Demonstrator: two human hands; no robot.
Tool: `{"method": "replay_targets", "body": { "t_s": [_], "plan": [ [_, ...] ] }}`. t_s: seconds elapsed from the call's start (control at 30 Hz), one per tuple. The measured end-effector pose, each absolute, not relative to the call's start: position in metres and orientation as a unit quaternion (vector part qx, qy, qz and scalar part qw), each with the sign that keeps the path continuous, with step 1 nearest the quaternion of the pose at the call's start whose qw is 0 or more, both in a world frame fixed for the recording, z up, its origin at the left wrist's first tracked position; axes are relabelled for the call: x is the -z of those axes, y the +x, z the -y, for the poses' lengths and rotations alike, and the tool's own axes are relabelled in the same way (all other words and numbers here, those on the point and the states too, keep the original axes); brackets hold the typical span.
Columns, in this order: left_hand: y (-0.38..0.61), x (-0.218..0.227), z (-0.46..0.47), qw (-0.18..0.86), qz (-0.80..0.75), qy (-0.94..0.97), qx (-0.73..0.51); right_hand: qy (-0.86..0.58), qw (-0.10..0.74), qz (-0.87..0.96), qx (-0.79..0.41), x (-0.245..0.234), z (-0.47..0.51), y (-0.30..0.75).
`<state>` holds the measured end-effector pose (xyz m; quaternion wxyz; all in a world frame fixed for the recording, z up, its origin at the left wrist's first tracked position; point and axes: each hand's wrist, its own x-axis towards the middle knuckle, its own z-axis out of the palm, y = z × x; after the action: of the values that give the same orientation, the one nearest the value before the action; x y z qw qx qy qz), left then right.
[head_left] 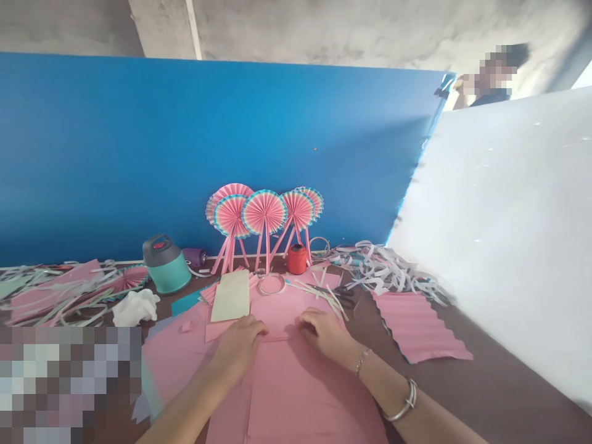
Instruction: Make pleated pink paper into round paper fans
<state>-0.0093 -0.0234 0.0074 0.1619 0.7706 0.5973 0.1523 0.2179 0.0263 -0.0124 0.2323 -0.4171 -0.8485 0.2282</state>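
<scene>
Large sheets of pink paper (314,394) lie stacked on the table in front of me. Across them runs a narrow folded edge of pink paper (277,338). My left hand (238,345) is closed at the left end of this edge, fingertips down on it. Right of the edge, my right hand (326,336) has its fingers curled over the pink paper; whatever lies between them is hidden. A pale green card (231,296) rests on pink pieces beyond my left hand. Scissors (345,296) and thin pale strips (319,290) lie beyond my right hand.
Several round pleated paper fans (264,213) stand against the blue partition (139,154). Near them are a red thread spool (296,259) and a teal container (169,271). Paper scraps (383,265) and a pleated pink sheet (420,327) lie rightward. Behind the white panel is a person (490,95).
</scene>
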Motion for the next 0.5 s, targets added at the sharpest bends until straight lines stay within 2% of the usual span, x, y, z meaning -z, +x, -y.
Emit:
{"method": "replay_targets", "body": {
  "t_s": [0.13, 0.23, 0.5],
  "plan": [
    [0.000, -0.012, 0.028, 0.067, -0.568, 0.815, -0.094, -0.399, 0.169, 0.895, -0.104, 0.005, -0.019, 0.217],
    [0.005, -0.013, 0.031, 0.035, -0.527, 0.846, -0.074, -0.352, 0.108, 0.929, -0.044, 0.005, -0.017, 0.214],
    [-0.012, -0.015, 0.026, 0.029, -0.517, 0.852, -0.074, -0.335, 0.072, 0.939, -0.029, 0.000, -0.022, 0.218]
  ]
}}
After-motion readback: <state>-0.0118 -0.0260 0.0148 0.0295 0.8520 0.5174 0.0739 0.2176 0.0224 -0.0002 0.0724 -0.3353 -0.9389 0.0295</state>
